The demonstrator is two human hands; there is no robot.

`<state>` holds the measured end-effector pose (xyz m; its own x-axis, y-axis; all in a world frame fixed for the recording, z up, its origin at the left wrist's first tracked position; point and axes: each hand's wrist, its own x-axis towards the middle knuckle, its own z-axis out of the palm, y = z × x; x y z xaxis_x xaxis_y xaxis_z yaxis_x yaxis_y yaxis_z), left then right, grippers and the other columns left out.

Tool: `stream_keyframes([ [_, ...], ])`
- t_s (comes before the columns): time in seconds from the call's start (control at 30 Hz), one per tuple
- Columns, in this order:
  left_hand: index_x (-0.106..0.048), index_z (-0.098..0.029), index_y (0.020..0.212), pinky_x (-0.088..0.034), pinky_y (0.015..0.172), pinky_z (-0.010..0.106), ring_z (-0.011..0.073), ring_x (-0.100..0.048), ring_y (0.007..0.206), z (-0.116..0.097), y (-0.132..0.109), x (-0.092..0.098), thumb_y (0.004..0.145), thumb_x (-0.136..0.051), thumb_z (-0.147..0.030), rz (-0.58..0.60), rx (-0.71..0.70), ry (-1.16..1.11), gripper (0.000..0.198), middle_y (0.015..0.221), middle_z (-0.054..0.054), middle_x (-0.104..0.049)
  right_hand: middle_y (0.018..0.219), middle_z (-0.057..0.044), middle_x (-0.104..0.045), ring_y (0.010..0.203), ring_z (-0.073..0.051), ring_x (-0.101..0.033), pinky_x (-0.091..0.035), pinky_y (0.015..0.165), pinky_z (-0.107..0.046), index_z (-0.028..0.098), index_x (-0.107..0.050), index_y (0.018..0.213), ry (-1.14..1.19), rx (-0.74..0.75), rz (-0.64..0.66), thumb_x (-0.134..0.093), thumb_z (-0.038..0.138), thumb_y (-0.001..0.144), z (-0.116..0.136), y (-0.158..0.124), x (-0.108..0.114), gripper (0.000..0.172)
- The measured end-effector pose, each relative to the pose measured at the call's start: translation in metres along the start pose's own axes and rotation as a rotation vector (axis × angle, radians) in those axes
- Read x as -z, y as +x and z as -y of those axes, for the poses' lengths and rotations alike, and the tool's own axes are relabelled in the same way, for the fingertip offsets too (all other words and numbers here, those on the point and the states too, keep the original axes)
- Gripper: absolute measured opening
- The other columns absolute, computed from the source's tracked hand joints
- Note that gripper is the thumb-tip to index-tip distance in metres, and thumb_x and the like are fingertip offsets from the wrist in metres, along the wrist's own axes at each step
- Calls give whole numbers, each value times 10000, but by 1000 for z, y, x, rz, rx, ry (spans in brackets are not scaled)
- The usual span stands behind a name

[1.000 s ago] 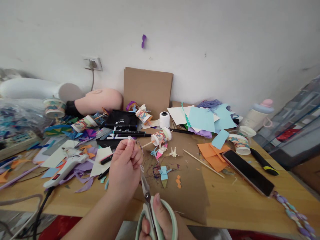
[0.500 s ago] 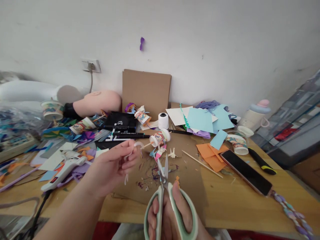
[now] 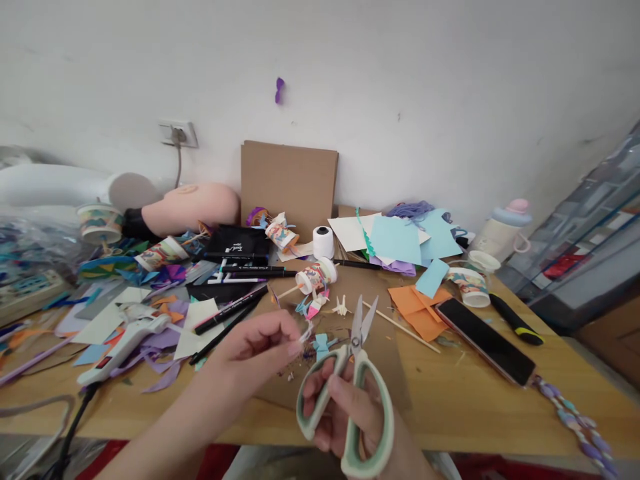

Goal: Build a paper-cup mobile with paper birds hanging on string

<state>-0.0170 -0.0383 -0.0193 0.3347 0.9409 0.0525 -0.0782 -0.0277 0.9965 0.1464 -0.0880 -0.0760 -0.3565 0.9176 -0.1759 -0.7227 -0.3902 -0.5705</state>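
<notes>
Between the thumb and fingertips of my left hand (image 3: 265, 343) is a thin white strand, which looks like thread (image 3: 307, 331). My right hand (image 3: 355, 407) holds light green-handled scissors (image 3: 367, 387) with the blades apart, pointing away from me. Just beyond my hands, a patterned paper cup (image 3: 317, 275) lies on its side with a stick through it. Small folded paper cranes lie by it: a pink and white one (image 3: 316, 305) and a cream one (image 3: 341, 306). A blue paper piece (image 3: 323, 343) sits partly behind the scissors, over the brown cardboard (image 3: 395, 373).
A thread spool (image 3: 323, 243) stands behind the cup. To the left lie markers (image 3: 231, 311), paper scraps and a glue gun (image 3: 125, 343). Rightward are a wooden skewer (image 3: 403, 327), orange paper (image 3: 417, 310), a phone (image 3: 485, 341), a cutter (image 3: 515, 319) and a bottle (image 3: 503, 230).
My left hand has moved right and down with the white thread, closer to the scissors. The scissors have shifted right, and their blades tilt further right.
</notes>
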Motion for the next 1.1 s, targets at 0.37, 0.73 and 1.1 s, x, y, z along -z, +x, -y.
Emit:
stream_keyframes([
  [0.37, -635, -205, 776, -441, 560, 189, 128, -600, 594, 21, -27, -23, 948, -464, -303, 62, -112, 569, 262, 671, 12, -665, 798, 6, -649, 712, -136, -599, -457, 664, -247, 246, -685, 900, -62, 187, -123, -807, 321, 738, -11, 4, -5, 217],
  [0.73, -543, -207, 698, -334, 478, 191, 107, -489, 501, 29, -30, -27, 922, -427, -235, -13, -195, 865, 255, 582, -24, -572, 797, 14, -641, 731, -145, -592, -477, 712, -267, 229, -671, 879, -126, 241, -233, -825, 332, 712, -7, 3, -8, 249],
  [1.1, -600, -188, 665, -287, 520, 226, 123, -382, 537, 40, -41, -15, 916, -515, -414, -33, 31, 512, 349, 555, -16, -475, 715, 27, -637, 708, -132, -648, -508, 728, -238, 213, -634, 799, -431, 421, -427, -842, 416, 681, 10, -5, -19, 313],
])
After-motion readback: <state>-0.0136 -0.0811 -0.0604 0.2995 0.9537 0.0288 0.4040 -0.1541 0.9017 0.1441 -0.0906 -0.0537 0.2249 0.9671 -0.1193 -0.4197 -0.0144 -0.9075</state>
